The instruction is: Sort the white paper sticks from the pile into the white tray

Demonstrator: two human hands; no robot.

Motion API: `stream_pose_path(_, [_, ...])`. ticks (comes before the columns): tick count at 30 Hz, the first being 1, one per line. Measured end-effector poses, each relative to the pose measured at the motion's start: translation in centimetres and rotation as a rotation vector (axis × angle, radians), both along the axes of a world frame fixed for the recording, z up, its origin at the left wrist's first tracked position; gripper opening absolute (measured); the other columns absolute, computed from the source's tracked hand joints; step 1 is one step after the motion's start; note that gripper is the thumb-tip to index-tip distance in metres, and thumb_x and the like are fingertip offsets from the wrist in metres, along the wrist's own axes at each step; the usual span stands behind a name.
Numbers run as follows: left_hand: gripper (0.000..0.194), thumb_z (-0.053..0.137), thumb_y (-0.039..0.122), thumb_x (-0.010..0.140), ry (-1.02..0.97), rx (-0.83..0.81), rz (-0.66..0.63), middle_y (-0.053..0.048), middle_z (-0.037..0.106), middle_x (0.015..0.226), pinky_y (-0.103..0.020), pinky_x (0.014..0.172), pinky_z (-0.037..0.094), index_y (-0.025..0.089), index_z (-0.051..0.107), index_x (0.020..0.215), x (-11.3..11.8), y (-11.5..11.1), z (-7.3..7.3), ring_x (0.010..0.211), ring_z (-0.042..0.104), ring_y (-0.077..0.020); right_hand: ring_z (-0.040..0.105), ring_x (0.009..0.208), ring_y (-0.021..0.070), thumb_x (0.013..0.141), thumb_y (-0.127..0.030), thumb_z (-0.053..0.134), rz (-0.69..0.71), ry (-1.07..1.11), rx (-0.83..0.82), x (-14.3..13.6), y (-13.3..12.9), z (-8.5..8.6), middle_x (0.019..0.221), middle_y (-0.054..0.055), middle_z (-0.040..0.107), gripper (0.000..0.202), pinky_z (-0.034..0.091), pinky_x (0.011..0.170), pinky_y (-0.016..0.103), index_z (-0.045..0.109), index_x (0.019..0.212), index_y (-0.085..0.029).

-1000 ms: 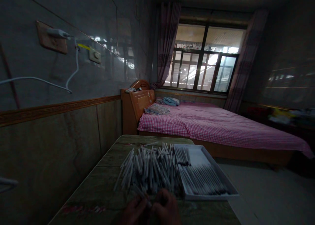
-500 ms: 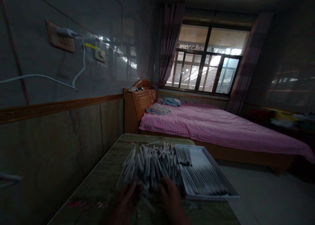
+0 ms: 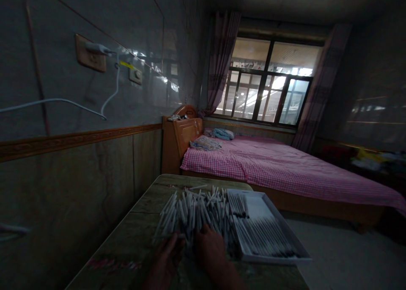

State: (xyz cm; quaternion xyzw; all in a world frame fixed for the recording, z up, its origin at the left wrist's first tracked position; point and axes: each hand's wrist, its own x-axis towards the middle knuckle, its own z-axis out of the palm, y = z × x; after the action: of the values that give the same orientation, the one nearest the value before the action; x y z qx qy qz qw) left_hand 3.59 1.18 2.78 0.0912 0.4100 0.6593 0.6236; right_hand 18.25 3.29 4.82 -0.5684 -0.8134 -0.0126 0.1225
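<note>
A heap of slim white pen-like sticks (image 3: 193, 207) lies on the small table before me. At the heap's near left edge, my left hand (image 3: 166, 256) is closed, with a white pen-like stick (image 3: 169, 236) lying crosswise at its thumb and fingertips. My right hand (image 3: 211, 247) reaches into the near side of the heap, fingers curled down; what is in them, if anything, is hidden. To its right stands a shallow white box (image 3: 256, 203) with rows of similar sticks (image 3: 263, 235), their near ends dark. Dim light blurs the details.
The table (image 3: 127, 230) has a marbled top with a reddish pattern. A tiled wall (image 3: 95, 188) runs along the left, with a plugged-in white cable (image 3: 117, 78). Beyond the table is a bed (image 3: 253, 154) with a pink checked cover; floor shows at right.
My right hand has moved left and a little forward into the heap, closer to my left hand. The left hand stays nearly in place. The view has shifted slightly.
</note>
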Motion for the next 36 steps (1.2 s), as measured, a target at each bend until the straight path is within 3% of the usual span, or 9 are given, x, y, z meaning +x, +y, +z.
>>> stream_pose_path(13, [0.018, 0.07, -0.002, 0.08, 0.026, -0.022, -0.055, -0.005, 0.079, 0.068, -0.023, 0.058, 0.06, 0.014, 0.073, 0.073, 0.4, -0.1, -0.6, 0.062, 0.077, -0.0177, 0.076, 0.084, 0.0258, 0.083, -0.006, 0.065, -0.041, 0.021, 0.02, 0.3, -0.5, -1.1, 0.096, 0.008, 0.077, 0.023, 0.054, 0.062, 0.026, 0.077, 0.094, -0.023])
stream_pose_path(20, [0.023, 0.066, -0.004, 0.082, 0.032, -0.028, -0.058, -0.003, 0.079, 0.067, -0.022, 0.057, 0.06, 0.015, 0.072, 0.071, 0.4, -0.2, -0.6, 0.06, 0.076, -0.0157, 0.076, 0.084, 0.0295, 0.085, -0.004, 0.064, -0.023, 0.013, 0.001, 0.1, -1.0, -0.9, 0.097, 0.012, 0.077, 0.023, 0.056, 0.063, 0.033, 0.078, 0.09, -0.021])
stream_pose_path(27, [0.017, 0.07, -0.001, 0.08, 0.053, -0.017, -0.087, -0.003, 0.079, 0.067, -0.023, 0.058, 0.061, 0.015, 0.071, 0.073, 0.4, 0.5, -1.9, 0.061, 0.076, -0.0168, 0.075, 0.089, 0.0305, 0.085, -0.003, 0.065, -0.012, -0.03, -0.042, -0.2, -1.4, -1.1, 0.102, 0.013, 0.077, 0.027, 0.057, 0.065, 0.034, 0.078, 0.098, -0.021])
stream_pose_path(31, [0.016, 0.076, 0.0, 0.075, 0.064, -0.005, -0.084, -0.004, 0.08, 0.07, -0.022, 0.056, 0.059, 0.015, 0.071, 0.077, 0.6, 0.6, -2.3, 0.064, 0.078, -0.0189, 0.076, 0.085, 0.0266, 0.086, -0.008, 0.066, -0.056, 0.053, -0.048, 0.5, -1.3, -2.4, 0.1, 0.009, 0.076, 0.021, 0.054, 0.062, 0.029, 0.076, 0.095, -0.022])
stream_pose_path(36, [0.018, 0.08, 0.001, 0.071, 0.101, -0.017, -0.1, -0.004, 0.08, 0.071, -0.023, 0.055, 0.059, 0.016, 0.071, 0.078, 0.8, 0.0, -1.7, 0.064, 0.077, -0.0196, 0.073, 0.079, 0.0228, 0.081, -0.007, 0.063, -0.094, 0.22, 0.067, 1.8, -1.8, -5.1, 0.096, 0.006, 0.073, 0.02, 0.048, 0.06, 0.025, 0.071, 0.093, -0.022])
